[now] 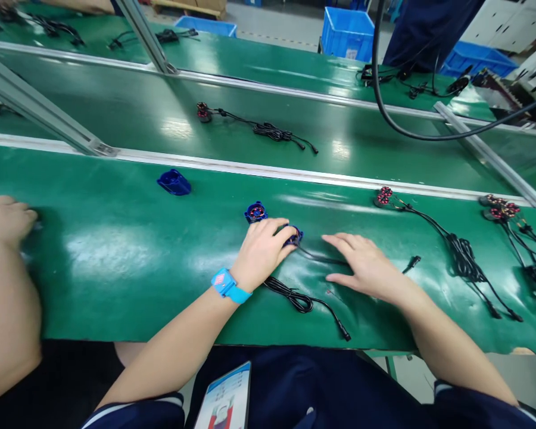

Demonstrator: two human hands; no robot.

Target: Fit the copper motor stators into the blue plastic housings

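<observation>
My left hand [263,247], with a light-blue band on the wrist, is closed over a round blue plastic housing [298,236]. Copper-coloured windings show inside it, partly hidden by the fingers. A second blue housing [255,211] with a coil in it sits just beyond that hand. To the right my right hand [361,262] hovers or rests low with fingers spread, and a black cable [319,258] runs from the held housing beneath it. The cable's plug [411,264] shows past the wrist. Below my left hand lies a bundled black cable [299,298].
An empty-looking blue shell [174,182] lies farther left. Motors with coiled cables [464,259] lie at the right, and another cabled motor [203,112] is on the middle strip. A metal rail [250,168] crosses behind. A co-worker's hand [9,220] is at the left.
</observation>
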